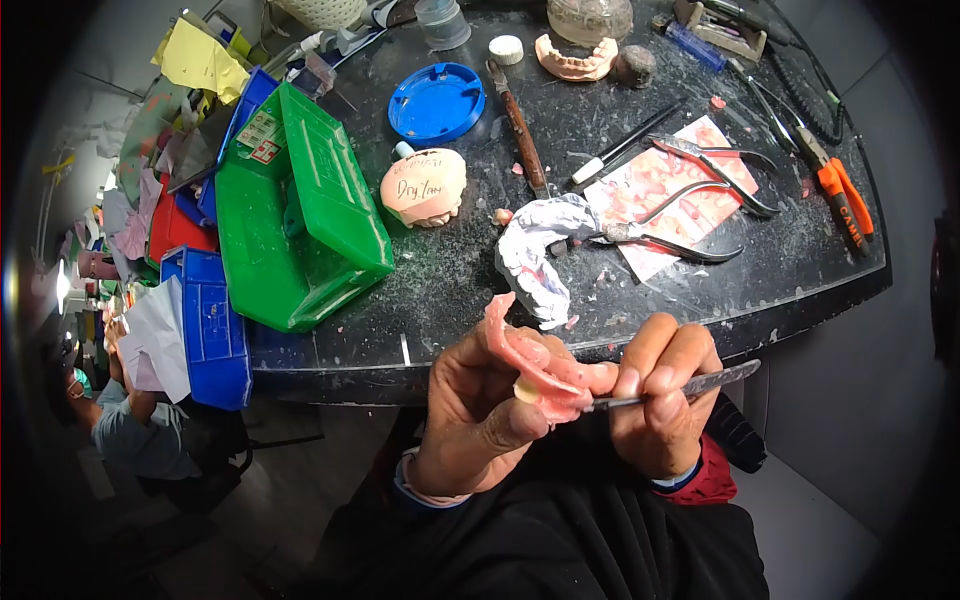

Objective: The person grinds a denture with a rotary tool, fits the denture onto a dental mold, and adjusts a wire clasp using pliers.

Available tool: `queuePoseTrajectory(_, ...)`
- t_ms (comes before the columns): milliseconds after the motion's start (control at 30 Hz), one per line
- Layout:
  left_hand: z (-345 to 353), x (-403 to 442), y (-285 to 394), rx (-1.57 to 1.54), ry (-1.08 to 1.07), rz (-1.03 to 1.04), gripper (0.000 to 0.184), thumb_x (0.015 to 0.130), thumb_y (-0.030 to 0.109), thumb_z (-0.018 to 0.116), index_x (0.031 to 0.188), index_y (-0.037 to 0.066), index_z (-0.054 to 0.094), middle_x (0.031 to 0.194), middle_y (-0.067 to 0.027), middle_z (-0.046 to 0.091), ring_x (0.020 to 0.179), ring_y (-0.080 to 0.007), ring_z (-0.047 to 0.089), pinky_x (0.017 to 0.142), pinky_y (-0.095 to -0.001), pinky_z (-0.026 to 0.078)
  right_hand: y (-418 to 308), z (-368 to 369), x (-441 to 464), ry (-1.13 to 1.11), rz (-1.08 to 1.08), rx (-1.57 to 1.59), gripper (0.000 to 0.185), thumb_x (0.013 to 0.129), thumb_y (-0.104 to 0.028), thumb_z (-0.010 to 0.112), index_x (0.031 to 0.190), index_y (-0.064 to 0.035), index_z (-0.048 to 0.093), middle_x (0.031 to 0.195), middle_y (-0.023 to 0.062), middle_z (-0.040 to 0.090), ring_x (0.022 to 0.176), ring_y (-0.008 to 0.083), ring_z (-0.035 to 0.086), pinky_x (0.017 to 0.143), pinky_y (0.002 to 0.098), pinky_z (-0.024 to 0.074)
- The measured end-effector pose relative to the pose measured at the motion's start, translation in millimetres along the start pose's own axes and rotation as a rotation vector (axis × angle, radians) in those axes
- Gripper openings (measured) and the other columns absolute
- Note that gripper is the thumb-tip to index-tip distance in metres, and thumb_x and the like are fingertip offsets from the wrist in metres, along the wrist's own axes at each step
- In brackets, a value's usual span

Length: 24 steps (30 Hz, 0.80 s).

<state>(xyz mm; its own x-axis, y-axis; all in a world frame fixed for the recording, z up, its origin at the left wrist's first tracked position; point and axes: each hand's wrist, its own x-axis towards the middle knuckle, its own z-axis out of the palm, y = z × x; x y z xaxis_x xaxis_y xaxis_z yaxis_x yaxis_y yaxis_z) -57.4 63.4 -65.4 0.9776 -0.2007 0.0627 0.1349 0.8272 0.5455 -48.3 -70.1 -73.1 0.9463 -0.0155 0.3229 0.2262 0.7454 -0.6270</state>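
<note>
My left hand (pixel 470 430) pinches a pink wax denture base (pixel 535 362) in front of the bench edge, with the thumb below it. A pale yellow patch shows on the wax near the thumb. In the fingers of my right hand (pixel 665 400) is a metal wax carver (pixel 725 378). Its wide flat end sticks out to the right, while the thin end meets the lower right side of the wax. Just beyond my hands lies a white horseshoe-shaped piece (pixel 535 255) on the black bench.
Pliers (pixel 690 205) lie on a pink-stained sheet (pixel 655 262); orange-handled pliers (pixel 845 205) sit farther right. A written-on plaster model (pixel 425 190), a blue lid (pixel 437 103) and a brown-handled knife (pixel 517 125) are beyond. Green (pixel 250 250) and blue bins (pixel 215 335) stand left. A person (pixel 150 435) sits far left.
</note>
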Motion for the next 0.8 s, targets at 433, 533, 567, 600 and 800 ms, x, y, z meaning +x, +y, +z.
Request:
queuePoseTrajectory(433,-2.4,1.2,-0.1,0.000,0.005,-0.015,0.059,0.078,0.007,0.071,0.130,0.007,0.043,0.099,-0.0108,0.062,0.094,-0.0155,0.058,0.089,-0.0354,0.047,0.4,-2.5,0.5,-0.010,-0.012,-0.058,0.012,0.084,-0.003,0.059,0.091,0.0040,0.053,0.085,0.0186,0.057,0.079,0.0196,0.061,0.075,0.0305,0.0519)
queuePoseTrajectory(533,-4.6,1.6,-1.9,0.032,-0.010,0.012,0.056,0.078,0.007,0.071,0.127,0.007,0.045,0.099,-0.0107,0.063,0.094,-0.0156,0.059,0.088,-0.0350,0.047,-3.1,-6.9,0.4,-0.036,0.029,-0.110,0.011,0.083,-0.003,0.058,0.089,0.0041,0.053,0.084,0.0186,0.057,0.078,0.0193,0.061,0.073,0.0294,0.0514)
queuePoseTrajectory(567,-4.3,2.1,-3.1,0.035,-0.013,0.024,0.053,0.078,0.007,0.071,0.125,0.006,0.047,0.099,-0.0108,0.063,0.093,-0.0158,0.059,0.087,-0.0350,0.047,-4.0,-8.2,0.4,-0.047,0.044,-0.133,0.011,0.083,-0.003,0.058,0.089,0.0041,0.053,0.084,0.0185,0.057,0.077,0.0192,0.061,0.073,0.0289,0.0511)
queuePoseTrajectory(600,-4.2,2.5,-3.8,0.037,-0.016,0.035,0.050,0.078,0.008,0.071,0.123,0.005,0.048,0.099,-0.0109,0.063,0.092,-0.0160,0.059,0.087,-0.0349,0.047,-4.4,-8.7,0.4,-0.034,0.089,-0.059,0.011,0.084,-0.005,0.058,0.089,0.0040,0.052,0.084,0.0181,0.057,0.078,0.0200,0.061,0.073,0.0308,0.0520)
queuePoseTrajectory(800,-4.6,4.6,-2.2,0.128,-0.029,0.099,0.037,0.079,0.005,0.069,0.113,0.003,0.054,0.099,-0.0153,0.063,0.090,-0.0202,0.061,0.084,-0.0360,0.049,-14.7,-12.7,6.9,0.027,0.054,0.047,0.023,0.091,-0.018,0.053,0.091,0.0033,0.047,0.086,0.0161,0.050,0.074,0.0291,0.065,0.070,0.0429,0.0593)
